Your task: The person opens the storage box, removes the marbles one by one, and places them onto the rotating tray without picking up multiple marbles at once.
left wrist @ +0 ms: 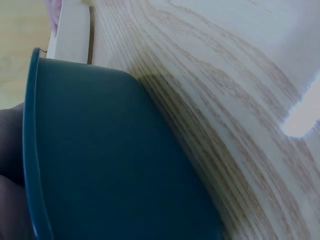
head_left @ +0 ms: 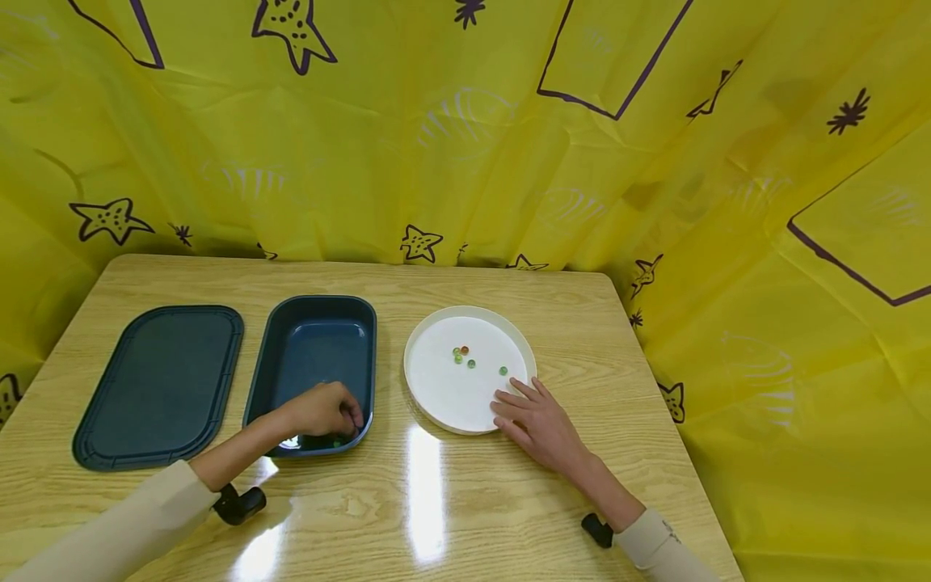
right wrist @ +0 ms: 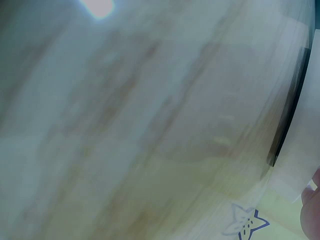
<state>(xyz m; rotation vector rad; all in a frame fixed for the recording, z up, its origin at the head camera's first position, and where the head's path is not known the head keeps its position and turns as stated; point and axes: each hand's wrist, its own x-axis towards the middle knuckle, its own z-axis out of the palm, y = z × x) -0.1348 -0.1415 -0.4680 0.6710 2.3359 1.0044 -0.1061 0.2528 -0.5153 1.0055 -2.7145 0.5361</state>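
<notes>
My left hand [head_left: 329, 410] reaches down inside a dark blue rectangular bin [head_left: 263, 376], fingers curled near its front right corner. A small green marble [head_left: 337, 442] lies on the bin floor below the hand. Whether the fingertips pinch anything is hidden. My right hand [head_left: 538, 424] rests at the near right rim of a round white tray [head_left: 465, 428], its fingers spread and reaching over the edge. On the tray sit several glass marbles: an orange one [head_left: 465, 350], light green ones [head_left: 458, 359] and a green one [head_left: 503, 370] close to the right fingertips.
A dark blue lid [head_left: 163, 380] lies flat left of the bin. Everything stands on a wood-grain table [head_left: 349, 517] with bright reflections. A yellow patterned curtain [head_left: 407, 145] hangs behind and to the right.
</notes>
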